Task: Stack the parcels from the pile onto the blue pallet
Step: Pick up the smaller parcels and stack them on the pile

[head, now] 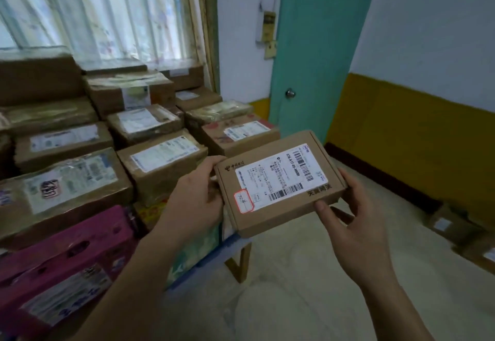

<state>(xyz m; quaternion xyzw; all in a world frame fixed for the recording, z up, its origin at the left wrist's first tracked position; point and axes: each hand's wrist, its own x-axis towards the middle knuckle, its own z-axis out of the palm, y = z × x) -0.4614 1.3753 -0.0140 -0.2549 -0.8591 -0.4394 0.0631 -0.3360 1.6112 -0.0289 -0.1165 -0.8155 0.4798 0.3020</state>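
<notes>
A flat brown cardboard parcel [280, 184] with a white barcode label is held up in the air over the floor [308, 273], by both hands. The left hand [197, 201] grips its left end; the right hand [353, 214] grips its right end. Beside them, taped brown boxes [160, 164] and a pink box [67, 249] sit packed on the blue pallet [214, 260]. More small boxes [455, 227] lie by the yellow and white wall [417, 137], near a green door [316, 54].
</notes>
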